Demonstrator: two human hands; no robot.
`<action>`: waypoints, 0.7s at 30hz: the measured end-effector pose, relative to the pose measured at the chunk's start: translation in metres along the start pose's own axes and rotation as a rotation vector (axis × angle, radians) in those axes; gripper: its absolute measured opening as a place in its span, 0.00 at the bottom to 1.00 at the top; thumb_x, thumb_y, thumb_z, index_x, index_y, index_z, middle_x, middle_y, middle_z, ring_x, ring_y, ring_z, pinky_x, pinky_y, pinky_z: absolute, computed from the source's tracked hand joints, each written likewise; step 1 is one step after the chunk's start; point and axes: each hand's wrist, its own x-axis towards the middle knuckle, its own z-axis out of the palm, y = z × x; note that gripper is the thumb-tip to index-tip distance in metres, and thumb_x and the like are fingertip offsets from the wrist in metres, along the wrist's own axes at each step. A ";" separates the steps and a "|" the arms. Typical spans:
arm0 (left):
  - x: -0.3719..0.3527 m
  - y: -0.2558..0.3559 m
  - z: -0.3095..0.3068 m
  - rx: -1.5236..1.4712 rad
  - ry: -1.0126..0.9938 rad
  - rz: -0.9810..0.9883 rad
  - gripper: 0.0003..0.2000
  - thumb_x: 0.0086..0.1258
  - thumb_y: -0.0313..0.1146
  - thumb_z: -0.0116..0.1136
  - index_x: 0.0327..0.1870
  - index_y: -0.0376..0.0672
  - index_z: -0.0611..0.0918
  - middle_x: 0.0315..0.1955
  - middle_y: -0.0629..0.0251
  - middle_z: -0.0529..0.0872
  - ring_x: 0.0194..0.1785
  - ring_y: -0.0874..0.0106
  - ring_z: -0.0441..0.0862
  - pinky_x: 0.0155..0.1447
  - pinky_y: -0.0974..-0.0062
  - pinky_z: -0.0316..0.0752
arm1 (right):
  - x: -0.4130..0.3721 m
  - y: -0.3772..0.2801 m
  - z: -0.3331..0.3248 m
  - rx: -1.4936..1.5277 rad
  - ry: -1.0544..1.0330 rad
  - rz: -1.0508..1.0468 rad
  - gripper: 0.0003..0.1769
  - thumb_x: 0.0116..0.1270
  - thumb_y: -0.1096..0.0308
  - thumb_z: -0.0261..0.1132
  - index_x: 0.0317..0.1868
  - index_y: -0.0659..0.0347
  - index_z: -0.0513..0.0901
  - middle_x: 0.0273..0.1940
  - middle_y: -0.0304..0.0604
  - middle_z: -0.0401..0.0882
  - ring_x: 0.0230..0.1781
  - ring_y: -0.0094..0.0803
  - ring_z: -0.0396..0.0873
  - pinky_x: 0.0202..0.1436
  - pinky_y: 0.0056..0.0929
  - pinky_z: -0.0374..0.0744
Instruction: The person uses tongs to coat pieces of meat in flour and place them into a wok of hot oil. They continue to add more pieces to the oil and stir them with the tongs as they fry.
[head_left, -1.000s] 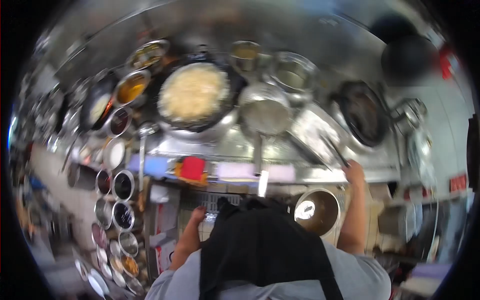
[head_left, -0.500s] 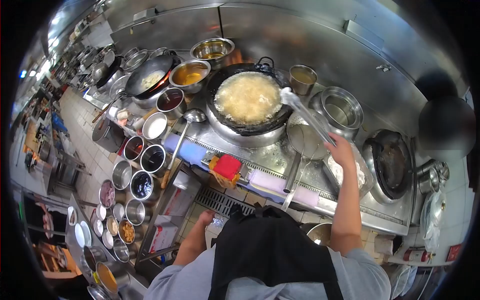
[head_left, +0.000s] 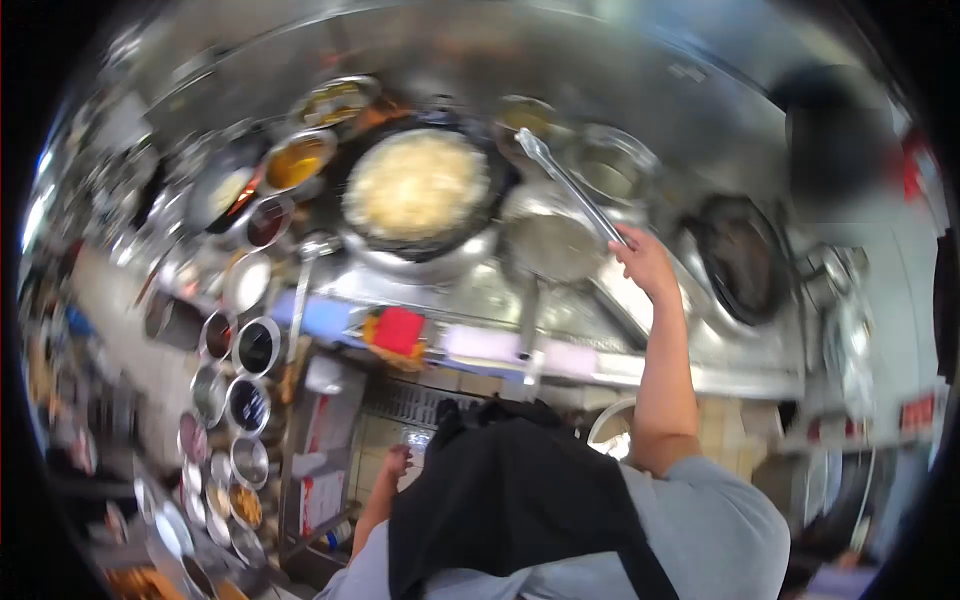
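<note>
Metal tongs (head_left: 572, 187) are held in my right hand (head_left: 645, 260), with their tips pointing up and left, to the right of a large black wok (head_left: 500, 180). Pale, bubbling food in oil (head_left: 418, 185) fills the wok. Below the tongs a round strainer (head_left: 553, 248) lies with its handle toward the stove's front edge. My left hand (head_left: 398, 459) hangs low beside the black apron (head_left: 500, 490), near a floor grate. Its fingers look curled, and blur hides whether anything is in them.
Bowls of orange liquid (head_left: 296, 163) and a smaller wok (head_left: 222, 192) are at the left. Several containers of sauces (head_left: 256, 346) stand lower left. A red cloth (head_left: 399, 331) lies on the front edge. Another black wok (head_left: 741, 258) sits at the right.
The view has shifted, so the stove appears further left, and is blurred. The tongs' tips have moved away from the wok's rim to over the area right of it.
</note>
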 end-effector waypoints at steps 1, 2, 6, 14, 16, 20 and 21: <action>-0.004 0.003 0.008 0.110 -0.001 0.014 0.13 0.67 0.37 0.49 0.48 0.41 0.76 0.33 0.65 0.79 0.31 0.70 0.77 0.27 0.72 0.72 | -0.022 0.002 -0.029 -0.063 0.034 0.093 0.23 0.59 0.60 0.65 0.55 0.55 0.77 0.27 0.44 0.80 0.18 0.27 0.73 0.26 0.29 0.73; -0.012 0.006 0.012 0.211 0.003 0.034 0.13 0.67 0.38 0.48 0.47 0.42 0.76 0.33 0.65 0.79 0.30 0.70 0.76 0.26 0.72 0.70 | -0.040 0.016 -0.052 -0.183 0.118 0.149 0.26 0.59 0.61 0.64 0.57 0.61 0.74 0.29 0.44 0.79 0.24 0.29 0.77 0.30 0.30 0.75; 0.017 0.005 0.003 0.459 -0.038 0.185 0.13 0.67 0.42 0.46 0.44 0.45 0.76 0.32 0.65 0.77 0.29 0.72 0.75 0.22 0.72 0.65 | -0.108 0.072 -0.121 -0.561 0.324 0.139 0.26 0.56 0.60 0.65 0.55 0.59 0.75 0.45 0.54 0.79 0.50 0.49 0.76 0.51 0.41 0.73; 0.020 0.114 0.035 0.426 0.076 0.186 0.13 0.65 0.38 0.50 0.44 0.39 0.78 0.26 0.67 0.80 0.25 0.74 0.78 0.26 0.75 0.73 | -0.116 0.118 -0.104 -0.941 0.084 0.390 0.16 0.55 0.60 0.64 0.43 0.56 0.79 0.41 0.52 0.81 0.45 0.47 0.79 0.47 0.44 0.77; 0.037 0.122 0.037 0.372 0.038 0.256 0.12 0.65 0.35 0.50 0.44 0.38 0.78 0.27 0.66 0.80 0.26 0.74 0.78 0.27 0.76 0.73 | -0.103 0.134 -0.098 -0.944 0.015 0.470 0.23 0.53 0.58 0.66 0.51 0.53 0.78 0.45 0.50 0.80 0.48 0.47 0.77 0.50 0.44 0.75; 0.037 0.139 0.039 0.169 0.026 0.411 0.11 0.65 0.32 0.50 0.44 0.37 0.78 0.27 0.66 0.80 0.27 0.76 0.78 0.29 0.77 0.73 | -0.102 0.110 -0.110 -0.861 0.193 0.330 0.22 0.54 0.59 0.66 0.50 0.55 0.78 0.47 0.49 0.79 0.49 0.47 0.76 0.51 0.42 0.74; 0.025 0.139 0.038 0.134 0.079 0.412 0.11 0.65 0.32 0.50 0.44 0.37 0.78 0.27 0.66 0.80 0.27 0.76 0.78 0.29 0.77 0.73 | -0.104 0.092 -0.110 -0.804 0.216 0.295 0.22 0.55 0.59 0.66 0.50 0.57 0.78 0.47 0.50 0.79 0.49 0.48 0.76 0.53 0.42 0.73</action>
